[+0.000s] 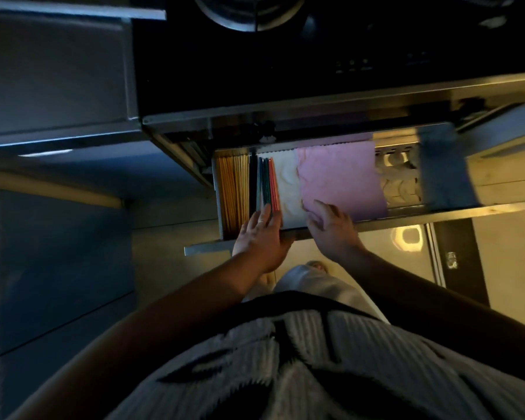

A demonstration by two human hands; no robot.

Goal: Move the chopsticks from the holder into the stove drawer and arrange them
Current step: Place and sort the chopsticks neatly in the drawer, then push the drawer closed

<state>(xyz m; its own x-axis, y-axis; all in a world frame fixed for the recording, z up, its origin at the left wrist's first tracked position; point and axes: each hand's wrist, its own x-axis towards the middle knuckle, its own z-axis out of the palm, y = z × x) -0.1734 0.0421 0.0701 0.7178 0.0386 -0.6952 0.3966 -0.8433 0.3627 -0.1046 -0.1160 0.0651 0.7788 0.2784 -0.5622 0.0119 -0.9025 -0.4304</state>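
Note:
The stove drawer is pulled out below the black cooktop. At its left end lie rows of wooden chopsticks, a black strip, and a bundle of coloured chopsticks in blue, green and red, all pointing front to back. My left hand rests flat on the near ends of the coloured chopsticks, fingers extended and together. My right hand hovers over the drawer's front edge with fingers spread, touching the pink cloth. No chopstick holder is in view.
A white cloth lies beside the pink one. Metal fittings sit at the drawer's right end. The cooktop with a burner is above. A grey counter lies to the left. My legs and foot stand below the drawer.

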